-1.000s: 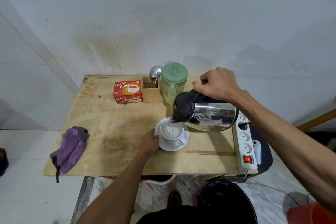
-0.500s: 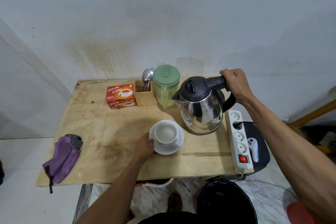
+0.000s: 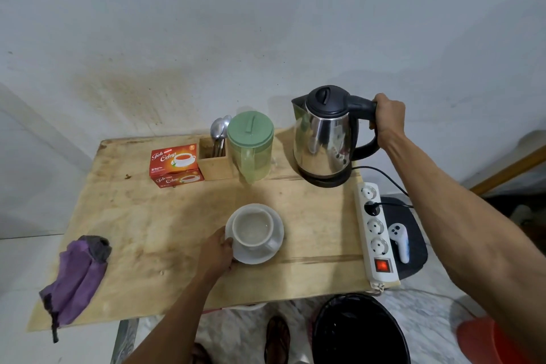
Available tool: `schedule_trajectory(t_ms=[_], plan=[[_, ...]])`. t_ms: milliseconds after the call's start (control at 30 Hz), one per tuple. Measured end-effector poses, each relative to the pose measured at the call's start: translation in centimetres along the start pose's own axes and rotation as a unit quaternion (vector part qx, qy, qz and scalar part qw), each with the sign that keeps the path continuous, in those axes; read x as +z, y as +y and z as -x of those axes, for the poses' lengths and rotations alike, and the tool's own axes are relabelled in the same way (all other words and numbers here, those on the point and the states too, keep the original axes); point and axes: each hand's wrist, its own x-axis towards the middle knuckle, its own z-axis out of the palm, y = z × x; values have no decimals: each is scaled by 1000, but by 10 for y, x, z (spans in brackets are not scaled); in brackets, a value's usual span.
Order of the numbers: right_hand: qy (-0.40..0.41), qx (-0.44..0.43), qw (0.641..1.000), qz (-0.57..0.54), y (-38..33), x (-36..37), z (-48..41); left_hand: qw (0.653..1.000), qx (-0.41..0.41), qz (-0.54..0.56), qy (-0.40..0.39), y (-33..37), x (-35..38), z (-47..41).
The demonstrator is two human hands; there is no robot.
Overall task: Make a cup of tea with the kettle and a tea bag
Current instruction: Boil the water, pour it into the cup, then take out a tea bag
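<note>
Right hand I see wrapped tight round the handle of the kettle, which stands upright on its base at the table's far right corner. My left hand pinches the rim of the saucer, toward the middle of the front edge; the cup sits on it, holding pale liquid. Along the far edge stand a green jug and a red tea box. A power strip lies along the right edge, a purple cloth at the front left corner.
</note>
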Motion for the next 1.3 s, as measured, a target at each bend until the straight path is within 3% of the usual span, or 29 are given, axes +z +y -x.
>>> schedule_trajectory(t_ms=[700,1300], plan=[[6,31,998,-46,26,-12,-28,1000,-16,18,-8,8,-3,6],[-10,33,999,-15,37,-24,-9,1000,-20,6,-5,7,-3,4]])
